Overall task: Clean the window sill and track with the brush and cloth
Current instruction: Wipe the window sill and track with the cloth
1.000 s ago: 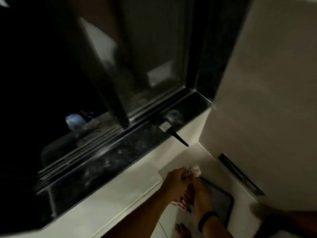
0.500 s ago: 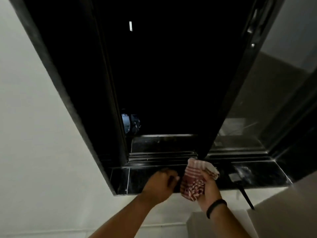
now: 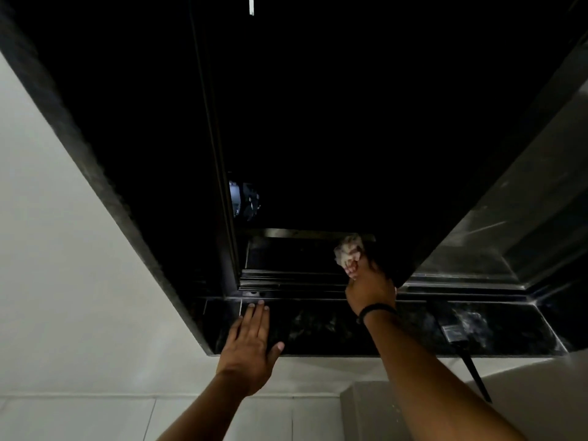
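Since half a second ago both hands have travelled forward: the right hand (image 3: 369, 289) now reaches over the sill and past the track, and the left hand (image 3: 251, 343), then curled at the sill's front edge, lies flat on it.

The right hand is closed in a fist around the cloth (image 3: 348, 251), a crumpled pale rag with red markings that bulges out above the knuckles and is pressed to the dark ledge beyond the rails, near the edge of the sliding pane. A black band circles that wrist.

The left hand is spread open, palm down, fingers straight and close together with the thumb out to the side — its fingertips reach the back of the window sill (image 3: 334, 327), close to the first rail. It holds nothing.

The sill is polished black stone with cloudy pale veining and dusty smears, glossy enough to catch reflections. Behind it the track (image 3: 292, 280) runs as several thin parallel metal ridges, dark and slightly shiny.

The brush (image 3: 453, 329) lies on the sill's right part, well apart from both hands — flat dark head on the stone, slim black handle jutting out over the front edge above the white wall.
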